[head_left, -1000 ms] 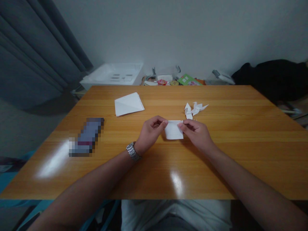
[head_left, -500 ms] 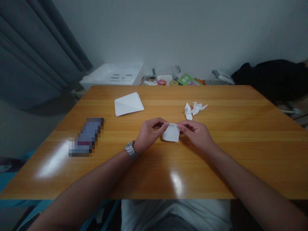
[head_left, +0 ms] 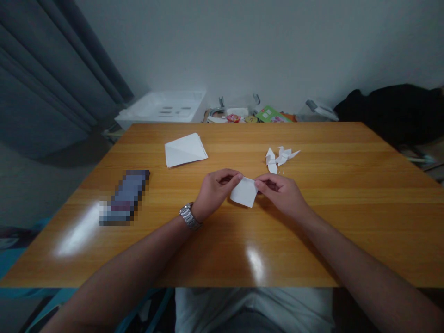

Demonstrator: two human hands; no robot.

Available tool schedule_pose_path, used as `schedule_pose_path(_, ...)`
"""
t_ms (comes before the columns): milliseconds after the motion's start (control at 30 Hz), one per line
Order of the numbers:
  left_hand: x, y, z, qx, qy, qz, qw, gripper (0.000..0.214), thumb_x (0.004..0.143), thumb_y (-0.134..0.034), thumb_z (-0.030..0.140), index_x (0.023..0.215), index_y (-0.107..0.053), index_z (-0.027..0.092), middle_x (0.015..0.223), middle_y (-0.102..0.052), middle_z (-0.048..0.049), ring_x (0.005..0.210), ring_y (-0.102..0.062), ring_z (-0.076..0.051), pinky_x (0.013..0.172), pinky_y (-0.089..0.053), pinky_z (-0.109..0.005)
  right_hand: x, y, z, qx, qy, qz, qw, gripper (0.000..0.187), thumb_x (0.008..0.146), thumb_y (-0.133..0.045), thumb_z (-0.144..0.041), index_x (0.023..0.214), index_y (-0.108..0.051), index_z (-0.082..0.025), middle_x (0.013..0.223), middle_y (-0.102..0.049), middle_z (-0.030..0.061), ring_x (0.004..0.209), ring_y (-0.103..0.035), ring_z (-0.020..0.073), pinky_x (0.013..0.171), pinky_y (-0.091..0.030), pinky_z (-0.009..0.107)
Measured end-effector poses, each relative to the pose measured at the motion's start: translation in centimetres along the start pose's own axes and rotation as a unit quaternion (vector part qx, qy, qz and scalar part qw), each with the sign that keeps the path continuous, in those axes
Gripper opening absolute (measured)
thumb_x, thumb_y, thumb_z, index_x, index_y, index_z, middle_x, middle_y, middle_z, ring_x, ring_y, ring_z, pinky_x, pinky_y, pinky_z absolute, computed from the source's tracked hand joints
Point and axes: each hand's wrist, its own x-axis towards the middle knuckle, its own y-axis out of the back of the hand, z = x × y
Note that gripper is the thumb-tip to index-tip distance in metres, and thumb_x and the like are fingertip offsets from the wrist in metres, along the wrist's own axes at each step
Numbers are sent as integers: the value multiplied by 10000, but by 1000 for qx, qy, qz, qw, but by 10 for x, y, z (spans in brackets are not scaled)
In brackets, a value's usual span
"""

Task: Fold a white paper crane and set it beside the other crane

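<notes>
A small folded white paper [head_left: 244, 192] is held just above the wooden table [head_left: 312, 222] between both hands. My left hand [head_left: 215, 192], with a metal watch on the wrist, pinches the paper's upper left corner. My right hand [head_left: 281, 194] pinches its upper right corner. The paper hangs tilted, with a lower corner pointing down toward me. Both hands have their fingers curled closed on it.
A stack of white sheets [head_left: 185, 150] lies at the back left of the table. Folded white paper figures [head_left: 279, 157] sit behind my right hand. A blurred dark object [head_left: 125, 196] lies at the left. Clutter and a white tray [head_left: 163, 107] stand beyond the far edge.
The paper has turned from lying square between my fingers to a tilted, diamond-like pose, and both hands have drawn slightly closer together.
</notes>
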Motion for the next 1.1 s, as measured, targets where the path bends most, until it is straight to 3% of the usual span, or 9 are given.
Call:
schedule_pose_path(367, 0, 3, -4, 94, -37, -77, 992, 248, 941, -628, 371, 926, -762, 162, 919, -774, -50, 815, -702, -148, 714, -519, -231, -2, 1, -3, -108, 12, -63, 992, 222, 948, -588, -358, 947, -755, -212, 898, -775, 32, 786, -691, 193, 711, -500, 311)
schedule_pose_path(800, 0, 0, -7, 24, 25, -64, 997, 268, 908, -667, 398, 953, -779, 158, 943, -786, -60, 816, -705, -165, 679, -518, -232, -2, 4, -8, -106, 14, -29, 994, 227, 934, -605, -358, 926, -767, -200, 883, -776, 34, 759, -679, 189, 689, -483, 304)
schedule_pose_path(1100, 1, 3, -4, 71, 13, -57, 996, 307, 923, -640, 431, 899, -769, 153, 841, -772, -59, 721, -669, -144, 587, -461, -218, 2, 7, 2, -81, 11, -13, 997, 244, 927, -614, -393, 945, -766, -203, 910, -779, 52, 773, -684, 201, 709, -503, 325)
